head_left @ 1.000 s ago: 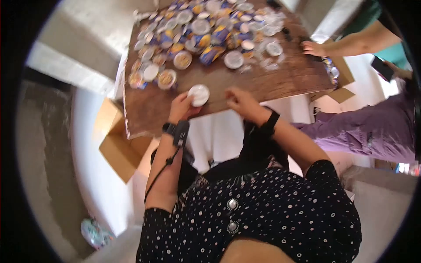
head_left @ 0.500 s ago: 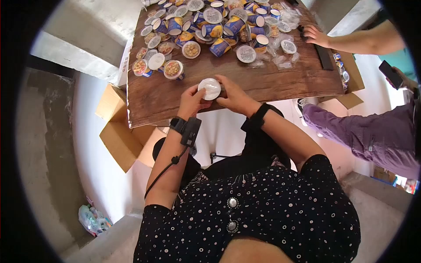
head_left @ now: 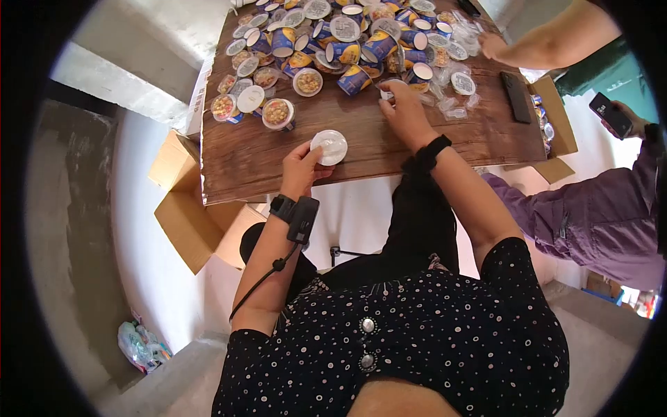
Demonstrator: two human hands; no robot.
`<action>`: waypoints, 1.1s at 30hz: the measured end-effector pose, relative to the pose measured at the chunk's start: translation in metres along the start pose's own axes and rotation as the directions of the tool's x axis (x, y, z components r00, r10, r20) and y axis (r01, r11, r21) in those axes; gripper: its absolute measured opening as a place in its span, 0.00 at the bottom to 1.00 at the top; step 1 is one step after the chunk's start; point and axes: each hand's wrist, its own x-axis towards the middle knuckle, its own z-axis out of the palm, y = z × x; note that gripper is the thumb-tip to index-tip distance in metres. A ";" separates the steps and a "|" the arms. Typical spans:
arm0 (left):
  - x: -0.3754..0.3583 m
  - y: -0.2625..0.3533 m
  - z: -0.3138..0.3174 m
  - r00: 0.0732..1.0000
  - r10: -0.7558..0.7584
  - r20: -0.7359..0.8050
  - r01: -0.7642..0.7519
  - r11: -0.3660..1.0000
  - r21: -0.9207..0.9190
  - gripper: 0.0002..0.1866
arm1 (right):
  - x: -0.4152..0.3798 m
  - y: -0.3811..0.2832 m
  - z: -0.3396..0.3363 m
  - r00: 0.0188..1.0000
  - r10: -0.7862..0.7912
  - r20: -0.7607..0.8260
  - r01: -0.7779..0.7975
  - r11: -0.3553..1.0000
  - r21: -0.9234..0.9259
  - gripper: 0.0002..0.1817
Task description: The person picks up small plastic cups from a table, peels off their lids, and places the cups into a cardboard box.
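My left hand (head_left: pixel 301 167) grips a round white lid (head_left: pixel 329 147) near the table's front edge, thumb on top. A clear, shiny piece shows on the lid's face; what it is I cannot make out. Farther in, my right hand (head_left: pixel 406 115) reaches over the table with fingers closed at a round printed lid (head_left: pixel 385 93), mostly hidden under them. Just beyond lies a tipped blue and yellow cup (head_left: pixel 354 80). To the left stand clear-topped cups of mixed snack pieces (head_left: pixel 278 114) and another white lid (head_left: pixel 251 99).
A heap of blue cups (head_left: pixel 283 42) and lids covers the far table (head_left: pixel 243 167). Clear plastic pieces (head_left: pixel 455 104) and a black phone (head_left: pixel 515 97) lie at right. Another person's arm (head_left: pixel 549 38) reaches in; that person's other hand (head_left: pixel 629 119) holds a phone. Cardboard boxes (head_left: pixel 187 229) flank the table.
My right hand has left the white lid and moved forward and right onto the printed lid. My left hand keeps hold of the white lid. The other person's hand has moved up from the black phone.
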 end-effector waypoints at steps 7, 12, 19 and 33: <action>0.002 0.000 -0.017 0.997 0.002 -0.073 -0.006 0.999 -0.047 0.17 | 0.033 -0.010 0.032 0.995 -0.097 -0.035 0.097 0.995 -0.003 0.24; -0.004 0.005 -0.026 0.996 0.002 -0.094 -0.008 0.998 -0.059 0.16 | 0.021 -0.051 0.037 0.988 -0.153 0.009 0.153 0.988 -0.013 0.23; -0.005 0.007 -0.028 0.997 0.013 -0.079 -0.014 1.000 -0.010 0.16 | 0.014 -0.011 0.023 0.998 -0.057 -0.028 0.055 0.997 -0.061 0.12; 0.005 0.004 -0.031 1.000 0.020 0.010 -0.021 0.997 0.076 0.17 | -0.012 0.070 -0.039 0.997 0.043 -0.059 -0.066 0.870 -0.490 0.15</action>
